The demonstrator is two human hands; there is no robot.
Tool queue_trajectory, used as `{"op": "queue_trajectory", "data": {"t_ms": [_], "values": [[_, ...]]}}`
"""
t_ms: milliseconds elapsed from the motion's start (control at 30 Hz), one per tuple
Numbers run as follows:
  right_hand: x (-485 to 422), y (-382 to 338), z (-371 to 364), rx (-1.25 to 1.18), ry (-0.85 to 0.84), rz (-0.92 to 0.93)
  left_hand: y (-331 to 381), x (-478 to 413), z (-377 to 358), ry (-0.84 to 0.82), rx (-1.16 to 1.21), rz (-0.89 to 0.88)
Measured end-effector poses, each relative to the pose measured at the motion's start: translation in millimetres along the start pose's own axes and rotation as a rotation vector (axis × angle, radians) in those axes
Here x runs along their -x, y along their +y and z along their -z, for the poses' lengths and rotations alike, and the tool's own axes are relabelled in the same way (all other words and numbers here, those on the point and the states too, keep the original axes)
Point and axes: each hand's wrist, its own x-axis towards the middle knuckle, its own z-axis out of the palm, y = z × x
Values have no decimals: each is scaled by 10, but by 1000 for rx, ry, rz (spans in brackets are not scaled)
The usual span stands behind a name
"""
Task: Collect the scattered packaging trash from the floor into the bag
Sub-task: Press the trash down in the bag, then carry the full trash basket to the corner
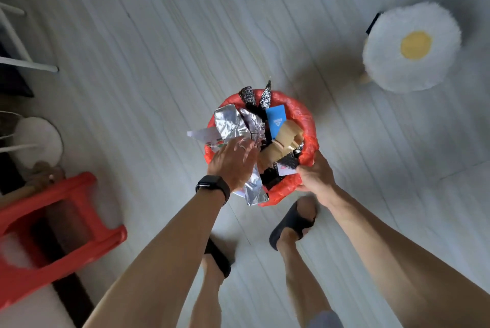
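Observation:
A red plastic bag (pixel 305 118) hangs open in the middle of the view, stuffed with packaging: crumpled silver foil wrappers (pixel 233 123), a blue packet (pixel 276 120), brown paper (pixel 285 139) and dark wrappers (pixel 249 95). My left hand (pixel 233 163), with a black watch on the wrist, lies flat on the silver foil at the bag's left side with fingers extended. My right hand (pixel 315 174) grips the bag's near right rim. A strip of foil sticks out over the rim below my left hand.
A red plastic stool (pixel 53 229) stands at the lower left. A fluffy white stool with a yellow centre (pixel 411 46) is at the upper right. White chair legs (pixel 16 44) are at the left edge. My feet in dark slippers (pixel 293 221) stand on the pale floor below the bag.

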Motion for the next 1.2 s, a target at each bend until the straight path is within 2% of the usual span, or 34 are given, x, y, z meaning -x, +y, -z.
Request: {"op": "queue_trajectory", "data": {"t_ms": [300,467,667,833,1000,1200], "values": [[1253,-1686,-23,206,-51,146,148,621,1832,279,124,154],[1904,-3004,-167,236,-39,198,-178,805,3217,441,294,232],[2266,-4438,-504,260,8,240,-707,753,4494,606,493,385],[2256,-5765,-674,189,11,283,-1031,343,5573,496,465,414],[1930,-7046,-789,144,-25,311,-909,-607,6538,309,774,420],[1556,-8608,-851,180,-98,350,-673,-1670,7604,383,957,458]]}}
